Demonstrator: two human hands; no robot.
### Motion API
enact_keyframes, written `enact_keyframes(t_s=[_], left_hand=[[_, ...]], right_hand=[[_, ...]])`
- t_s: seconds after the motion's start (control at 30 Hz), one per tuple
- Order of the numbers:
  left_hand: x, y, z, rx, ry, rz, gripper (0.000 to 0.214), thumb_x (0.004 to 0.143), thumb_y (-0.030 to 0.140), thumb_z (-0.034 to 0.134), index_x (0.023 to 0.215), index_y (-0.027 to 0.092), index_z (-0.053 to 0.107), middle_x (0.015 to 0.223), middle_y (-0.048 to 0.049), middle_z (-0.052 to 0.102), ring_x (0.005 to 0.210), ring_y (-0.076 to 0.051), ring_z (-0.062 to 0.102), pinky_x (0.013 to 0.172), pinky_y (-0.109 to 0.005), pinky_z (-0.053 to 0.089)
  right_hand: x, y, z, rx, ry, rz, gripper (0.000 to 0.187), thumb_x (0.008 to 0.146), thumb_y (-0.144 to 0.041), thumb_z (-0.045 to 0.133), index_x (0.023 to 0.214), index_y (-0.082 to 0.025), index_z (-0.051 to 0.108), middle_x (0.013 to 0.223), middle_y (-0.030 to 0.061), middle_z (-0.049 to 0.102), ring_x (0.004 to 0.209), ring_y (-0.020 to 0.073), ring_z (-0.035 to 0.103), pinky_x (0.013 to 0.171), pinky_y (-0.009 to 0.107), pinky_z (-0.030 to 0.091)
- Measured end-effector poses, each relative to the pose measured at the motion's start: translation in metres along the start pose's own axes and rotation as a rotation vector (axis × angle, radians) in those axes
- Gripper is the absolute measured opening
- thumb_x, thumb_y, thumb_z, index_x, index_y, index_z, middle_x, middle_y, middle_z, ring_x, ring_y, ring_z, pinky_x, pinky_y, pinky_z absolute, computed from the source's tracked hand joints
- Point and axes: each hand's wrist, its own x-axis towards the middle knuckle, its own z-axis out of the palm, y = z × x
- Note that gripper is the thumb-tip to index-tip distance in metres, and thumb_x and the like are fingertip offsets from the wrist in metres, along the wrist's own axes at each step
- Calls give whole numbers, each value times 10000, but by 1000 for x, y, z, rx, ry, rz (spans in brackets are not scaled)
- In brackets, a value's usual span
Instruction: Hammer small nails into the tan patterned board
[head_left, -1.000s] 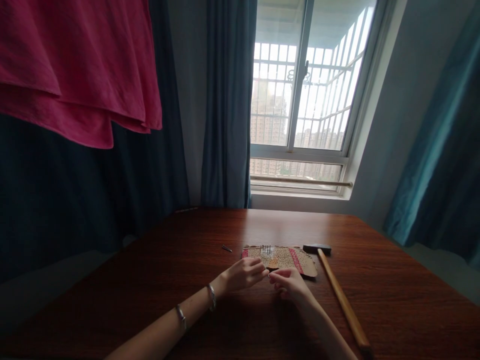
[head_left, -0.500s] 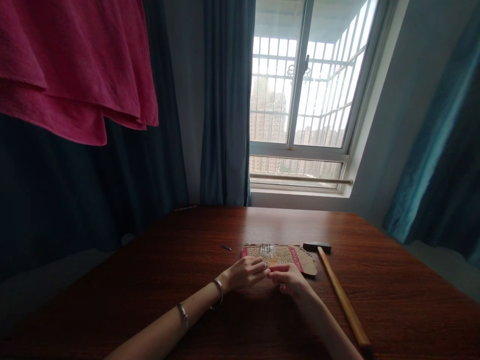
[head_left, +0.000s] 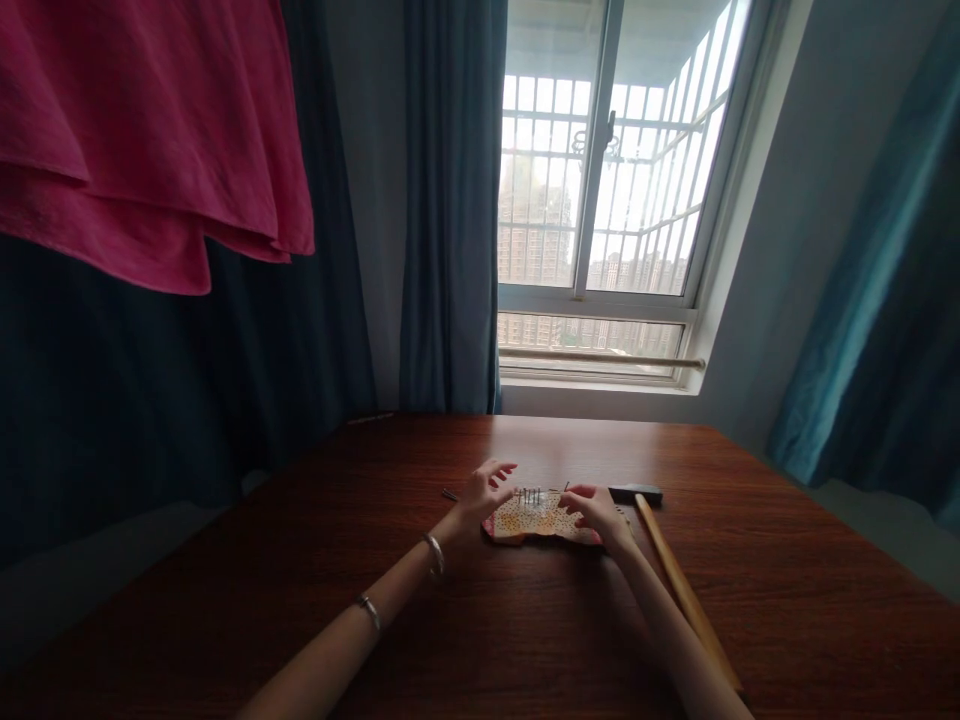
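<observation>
A flat, patterned board (head_left: 544, 525) with a ragged edge lies on the table, and several nails (head_left: 529, 496) stand upright in it in a row. My left hand (head_left: 486, 490) is raised at the board's left end, its fingers apart and holding nothing. Over the board's right part is my right hand (head_left: 598, 512), fingers pinched together. A thin dark nail (head_left: 567, 487) pokes up at those fingertips. To the right lies a hammer with a dark head (head_left: 636, 495) and a long wooden handle (head_left: 686, 590); my right forearm passes close beside the handle.
Loose nails (head_left: 449, 494) lie left of the board, partly behind my left hand. The brown wooden table (head_left: 360, 540) reaches back to the window (head_left: 592, 200). A pink cloth (head_left: 150, 150) hangs at upper left before blue curtains (head_left: 454, 200).
My hands were together at the board's near edge. They have parted: the left moved up and left and opened, the right moved up and right with the nail.
</observation>
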Motion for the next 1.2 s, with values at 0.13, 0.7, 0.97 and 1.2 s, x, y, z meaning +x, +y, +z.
enact_keyframes(t_s=[0.13,0.7,0.97,1.2], left_hand=[[14,-18,12,-235,-142,-237,618,640,249,739,1214,115,552,1005,-120,638,903,-212,611,799,-347,500],[33,-29,31,-433,-424,-201,676,587,239,771,1224,155,561,947,-69,664,832,-175,611,769,-323,484],[30,-33,35,-307,-386,-149,475,602,212,743,1056,128,630,970,-66,663,863,-180,612,804,-318,491],[31,-35,38,-211,-338,-119,330,650,220,698,967,131,672,897,-48,685,847,-181,616,773,-286,489]], right_hand=[[23,2,4,-112,78,-182,282,692,-423,621,773,-166,704,818,73,716,804,209,630,680,287,486],[43,30,20,-331,91,-348,194,770,-339,558,782,-232,719,823,32,739,793,194,644,767,285,466],[41,34,20,-358,100,-360,242,776,-360,557,822,-205,738,849,58,738,810,202,638,765,281,465],[43,36,20,-377,102,-384,237,775,-357,557,812,-214,742,842,58,736,819,205,639,766,283,462]])
